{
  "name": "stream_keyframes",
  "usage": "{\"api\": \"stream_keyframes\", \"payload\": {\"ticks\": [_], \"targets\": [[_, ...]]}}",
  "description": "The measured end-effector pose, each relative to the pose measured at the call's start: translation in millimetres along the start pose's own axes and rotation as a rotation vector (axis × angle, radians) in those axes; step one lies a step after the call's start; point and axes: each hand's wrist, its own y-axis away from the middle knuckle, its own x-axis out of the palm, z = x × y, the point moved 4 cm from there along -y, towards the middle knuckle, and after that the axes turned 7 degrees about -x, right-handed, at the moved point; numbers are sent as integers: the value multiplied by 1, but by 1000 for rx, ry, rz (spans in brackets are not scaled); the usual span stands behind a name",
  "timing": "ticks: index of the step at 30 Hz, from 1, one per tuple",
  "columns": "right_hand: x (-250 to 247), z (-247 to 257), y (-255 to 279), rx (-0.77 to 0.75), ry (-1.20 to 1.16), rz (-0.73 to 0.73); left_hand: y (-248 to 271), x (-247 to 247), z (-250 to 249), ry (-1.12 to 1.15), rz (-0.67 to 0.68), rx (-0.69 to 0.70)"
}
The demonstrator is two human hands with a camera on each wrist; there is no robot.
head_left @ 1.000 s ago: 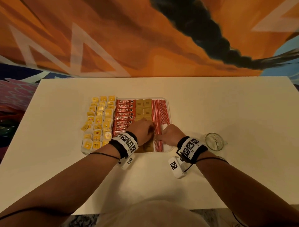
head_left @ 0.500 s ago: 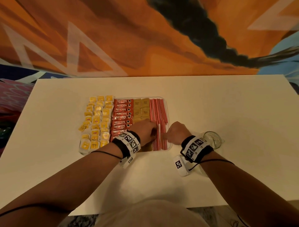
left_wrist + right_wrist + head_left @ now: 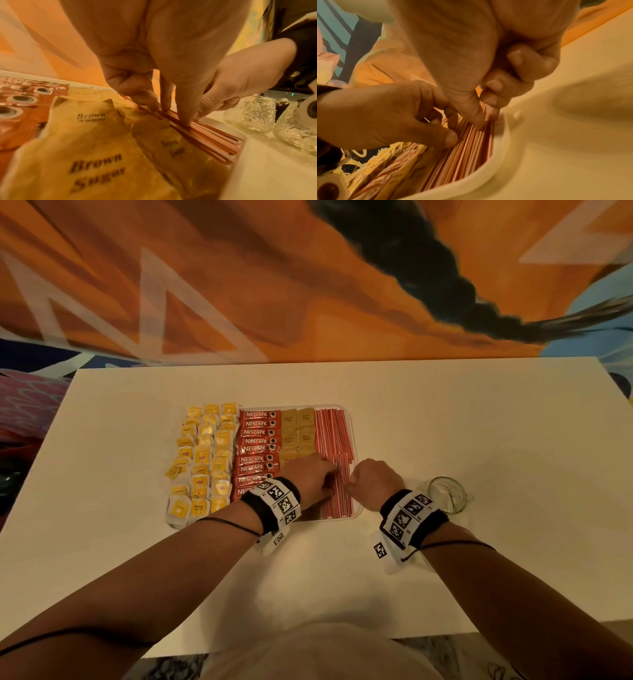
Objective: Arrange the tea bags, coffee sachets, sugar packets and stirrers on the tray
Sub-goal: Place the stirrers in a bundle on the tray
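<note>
Stirrers [image 3: 337, 460] lie along the tray's [image 3: 356, 510] right side, partly hidden under both hands in the head view. Wrist views show left hand [image 3: 310, 477] fingers [image 3: 186, 108] pressing them, nearly straight, and right hand [image 3: 373, 479] fingers [image 3: 476, 115] curled, thumb pinching some.

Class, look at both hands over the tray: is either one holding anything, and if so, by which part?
Nothing is lifted. The left hand presses its fingertips on the red stirrers; the right hand pinches a few mid-length.

Dim warm light, blurred wrist views, edge distortion
</note>
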Motion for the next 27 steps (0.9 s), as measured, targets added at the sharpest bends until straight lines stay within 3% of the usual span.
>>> {"api": "stream_keyframes", "payload": {"ticks": [5, 12, 27], "targets": [[-2, -2, 0, -4, -20, 14, 3, 0, 6, 34, 1, -17], [2, -5, 4, -155, 22, 25, 7, 6, 18, 10, 20, -63], [5, -8, 14, -177, -39, 9, 13, 16, 23, 19, 16, -97]]}}
